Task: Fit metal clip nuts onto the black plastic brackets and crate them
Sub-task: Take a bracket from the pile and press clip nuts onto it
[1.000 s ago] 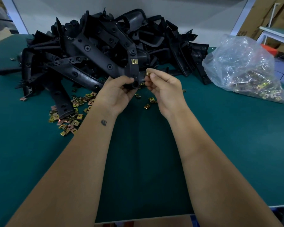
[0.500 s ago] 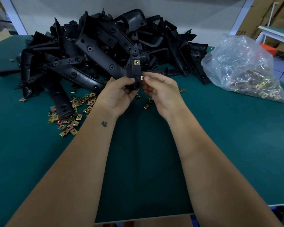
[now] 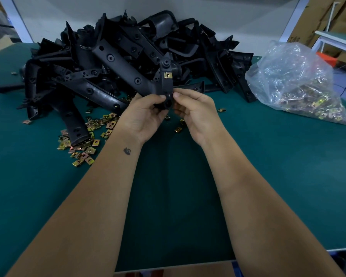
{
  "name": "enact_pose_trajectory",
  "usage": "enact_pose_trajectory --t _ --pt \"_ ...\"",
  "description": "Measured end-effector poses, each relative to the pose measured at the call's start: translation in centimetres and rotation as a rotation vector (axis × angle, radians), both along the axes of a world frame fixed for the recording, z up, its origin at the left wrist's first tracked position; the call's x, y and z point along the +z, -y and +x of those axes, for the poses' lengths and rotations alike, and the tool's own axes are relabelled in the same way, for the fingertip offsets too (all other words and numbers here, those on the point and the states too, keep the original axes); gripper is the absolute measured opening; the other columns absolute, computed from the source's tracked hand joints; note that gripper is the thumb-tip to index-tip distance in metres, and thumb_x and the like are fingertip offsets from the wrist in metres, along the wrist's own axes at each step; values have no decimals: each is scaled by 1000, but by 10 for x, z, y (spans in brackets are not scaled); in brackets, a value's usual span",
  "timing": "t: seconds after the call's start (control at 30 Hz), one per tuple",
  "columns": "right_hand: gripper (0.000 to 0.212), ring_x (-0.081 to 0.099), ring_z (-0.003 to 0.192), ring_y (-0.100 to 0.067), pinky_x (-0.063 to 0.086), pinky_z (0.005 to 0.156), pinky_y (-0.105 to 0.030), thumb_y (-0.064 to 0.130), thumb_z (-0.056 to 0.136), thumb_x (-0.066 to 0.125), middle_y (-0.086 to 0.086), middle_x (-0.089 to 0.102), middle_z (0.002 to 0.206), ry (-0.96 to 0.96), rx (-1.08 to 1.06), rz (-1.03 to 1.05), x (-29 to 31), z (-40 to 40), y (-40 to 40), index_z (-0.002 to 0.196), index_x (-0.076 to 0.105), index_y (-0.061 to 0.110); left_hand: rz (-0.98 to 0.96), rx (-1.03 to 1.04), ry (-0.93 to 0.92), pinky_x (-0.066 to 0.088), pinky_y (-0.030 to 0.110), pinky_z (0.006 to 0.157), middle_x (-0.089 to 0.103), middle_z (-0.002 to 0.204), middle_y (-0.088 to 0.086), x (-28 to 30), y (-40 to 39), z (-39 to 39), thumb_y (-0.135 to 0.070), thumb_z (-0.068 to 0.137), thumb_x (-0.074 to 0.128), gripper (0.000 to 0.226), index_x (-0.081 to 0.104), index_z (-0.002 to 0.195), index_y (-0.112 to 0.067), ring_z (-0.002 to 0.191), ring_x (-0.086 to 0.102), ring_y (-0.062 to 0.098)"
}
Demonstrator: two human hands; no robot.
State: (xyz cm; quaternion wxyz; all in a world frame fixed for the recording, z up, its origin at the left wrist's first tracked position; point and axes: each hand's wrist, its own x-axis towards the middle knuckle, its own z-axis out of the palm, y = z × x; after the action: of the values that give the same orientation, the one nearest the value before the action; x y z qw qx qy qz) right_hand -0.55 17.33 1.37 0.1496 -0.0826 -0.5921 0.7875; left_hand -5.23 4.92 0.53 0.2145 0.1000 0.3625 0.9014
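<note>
Both my grips pinch the black bracket: left hand, right hand, whose fingertips hide any clip nut.

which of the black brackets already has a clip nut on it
The bracket held up in both hands: a gold clip nut sits on its upright arm. No piled bracket visibly has one.

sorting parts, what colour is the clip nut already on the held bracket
Brassy gold, against the black bracket; the clip nut shows best in the head view.
</note>
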Motion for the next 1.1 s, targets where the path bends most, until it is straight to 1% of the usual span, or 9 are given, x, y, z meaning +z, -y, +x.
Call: enact_pose_trajectory --t 0.1,0.2,0.3,0.47,0.63,0.7,0.83,1.0,1.1 --pt "12 68 74 -11 53 68 -22 1 91 62 -4 73 84 -27 13 -83 1 1 -1 97 72 5 3 -11 4 56 30 90 70 102 9 0 0 0 7 83 57 30 62 108 -8 96 68 18" --pt "13 66 76 -13 52 77 -25 1 92 60 -5 72 85 -27 -7 -107 1 1 -3 98 71 5 23 -3 34 57 30 88 68 104 12 0 0 -1 8 90 52 31 57 117 -5 94 67 20" --pt "14 65 77 -14 51 80 -27 2 92 61 -6 71 86 -19 -7 -93 1 1 -4 100 71 4 12 2 32 58 29 86 69 101 11 0 0 -1 8 92 50 26 58 113 -5 90 68 19" --pt "13 66 73 -10 52 76 -24 2 91 62 -2 72 80 -17 40 -81 1 2 -4 98 72 6 -7 5 20 54 32 92 70 97 11 1 0 0 7 93 50 21 62 103 -7 90 68 19" --pt "14 66 77 -12 52 80 -26 2 92 61 -5 72 87 -26 53 -85 1 2 -3 100 71 5 7 11 24 56 32 92 67 104 10 0 0 0 7 93 51 27 57 116 -7 94 67 19" --pt "14 67 81 -13 52 82 -26 1 91 62 -6 73 90 -31 50 -88 2 3 -3 101 72 5 -14 4 2 57 30 90 68 103 9 1 0 1 7 93 52 29 56 117 -8 94 68 18" --pt "22 66 83 -12 52 81 -25 -2 90 63 -5 71 92 -46 24 -84 2 3 1 107 70 10 -42 -29 -50 55 31 94 71 105 6 1 1 2 6 93 53 29 57 117 -11 97 69 17" --pt "32 61 93 -17 46 98 -31 -2 87 65 -3 66 84 -62 -39 -63 2 3 0 108 69 22 -160 -78 -131 55 31 92 70 117 -1 2 1 5 -2 96 56 43 48 135 -16 106 68 15" --pt "32 61 97 -17 45 100 -31 -2 88 64 0 65 80 -59 -32 -26 1 3 -1 108 69 22 -222 -76 -127 52 29 83 70 115 -6 3 0 6 -5 97 57 43 47 137 -19 103 66 11"
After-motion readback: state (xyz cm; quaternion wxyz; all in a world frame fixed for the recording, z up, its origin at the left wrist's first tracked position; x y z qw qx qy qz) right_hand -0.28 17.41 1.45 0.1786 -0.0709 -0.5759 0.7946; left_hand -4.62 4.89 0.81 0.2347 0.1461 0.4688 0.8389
